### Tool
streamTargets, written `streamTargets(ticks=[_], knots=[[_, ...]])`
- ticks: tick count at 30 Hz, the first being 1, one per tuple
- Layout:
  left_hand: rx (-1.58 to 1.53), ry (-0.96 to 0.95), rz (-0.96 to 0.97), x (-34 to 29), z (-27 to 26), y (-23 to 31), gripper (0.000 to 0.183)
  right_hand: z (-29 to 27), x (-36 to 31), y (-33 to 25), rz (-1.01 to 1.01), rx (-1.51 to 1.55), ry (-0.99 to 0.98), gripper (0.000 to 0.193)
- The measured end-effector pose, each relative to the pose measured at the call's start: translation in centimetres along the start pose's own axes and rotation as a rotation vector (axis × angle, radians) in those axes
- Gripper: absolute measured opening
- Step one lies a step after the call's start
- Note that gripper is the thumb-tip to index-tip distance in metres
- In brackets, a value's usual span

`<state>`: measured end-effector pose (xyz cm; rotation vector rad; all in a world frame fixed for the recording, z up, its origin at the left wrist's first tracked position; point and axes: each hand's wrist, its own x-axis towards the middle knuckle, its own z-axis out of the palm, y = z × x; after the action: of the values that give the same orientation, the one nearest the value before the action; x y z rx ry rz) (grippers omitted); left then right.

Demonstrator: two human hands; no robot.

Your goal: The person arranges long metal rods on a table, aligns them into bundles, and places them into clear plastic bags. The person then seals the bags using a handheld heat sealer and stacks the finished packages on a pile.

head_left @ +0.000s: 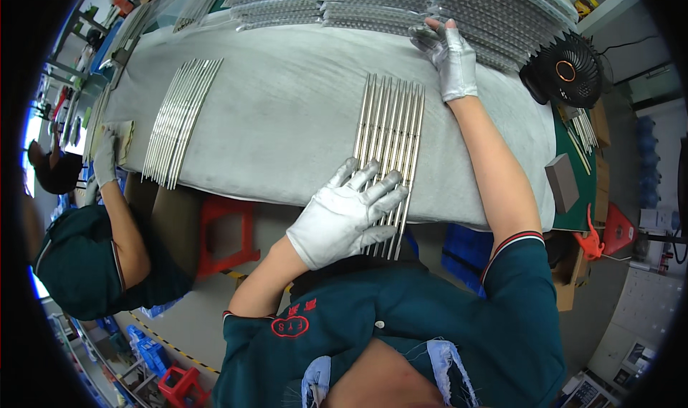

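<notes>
My left hand point(342, 218), in a white glove with greyed fingertips, lies flat with fingers spread across the near part of a row of thin shiny metal rods point(387, 125). The rods lie side by side, and their near ends reach past the table's front edge. My right hand point(453, 58), also gloved, is stretched out to the far side, at the front of the stacked packs in clear bubbled plastic point(480, 17). Its fingers are apart, with two bare fingertips showing. I cannot tell whether it touches the packs.
A second row of metal rods point(183, 118) lies on the grey table cloth point(279, 114) to the left. A black fan point(566, 71) stands at the right, beyond a grey block point(562, 183). At the far left sits a co-worker point(93, 261) with gloved hands. A red stool point(226, 232) stands below.
</notes>
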<state>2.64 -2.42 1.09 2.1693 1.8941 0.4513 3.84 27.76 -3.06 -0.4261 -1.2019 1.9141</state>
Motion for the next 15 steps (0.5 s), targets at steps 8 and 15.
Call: streamTargets(ticks=[8,15], knots=[[-1.043,0.756,-0.572,-7.0,0.7,0.6,0.041,0.0,-0.2,0.1,-0.028,-0.117,-0.077,0.055],[-1.250,0.670,-0.877,-9.8,2.6,1.9,0.047,0.3,-1.1,-0.6,-0.168,-0.494,-0.167,0.047]])
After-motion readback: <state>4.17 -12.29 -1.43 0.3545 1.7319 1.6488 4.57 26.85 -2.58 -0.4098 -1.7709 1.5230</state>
